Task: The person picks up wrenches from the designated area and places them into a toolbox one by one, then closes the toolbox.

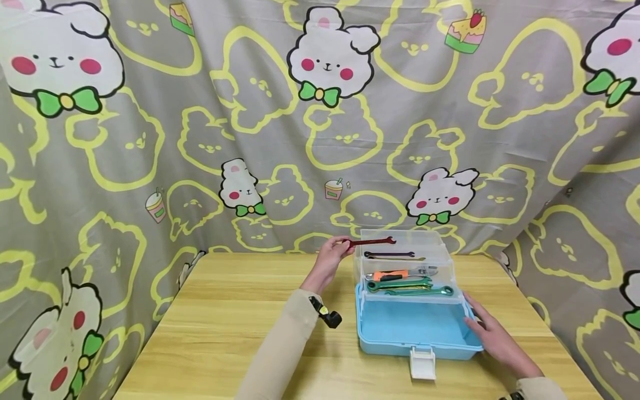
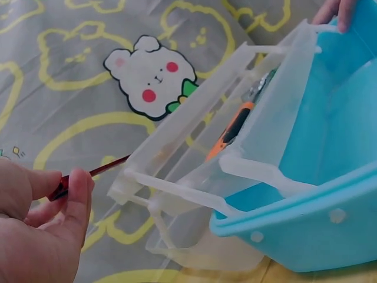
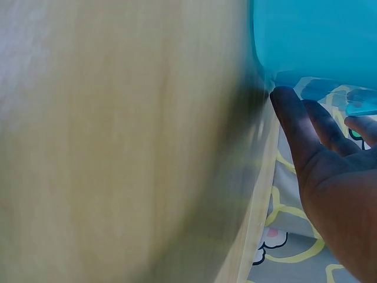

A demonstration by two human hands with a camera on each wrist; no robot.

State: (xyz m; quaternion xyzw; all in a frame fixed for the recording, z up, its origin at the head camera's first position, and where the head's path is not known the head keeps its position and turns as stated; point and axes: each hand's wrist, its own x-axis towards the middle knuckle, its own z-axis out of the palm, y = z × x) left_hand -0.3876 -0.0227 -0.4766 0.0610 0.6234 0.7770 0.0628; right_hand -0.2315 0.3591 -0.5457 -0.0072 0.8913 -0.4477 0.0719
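Fingers of left hand (image 1: 330,258) pinching red wrench (image 1: 372,242) above clear tray (image 1: 445,261); right hand (image 1: 492,333), fingers straight, resting against blue toolbox (image 1: 380,333) on wooden table (image 1: 225,311).

No legible text, labels, brands or numbers found. Backdrop cloth (image 1: 260,139) carries cartoon prints only. Toolbox (image 1: 415,333) and tools unmarked.
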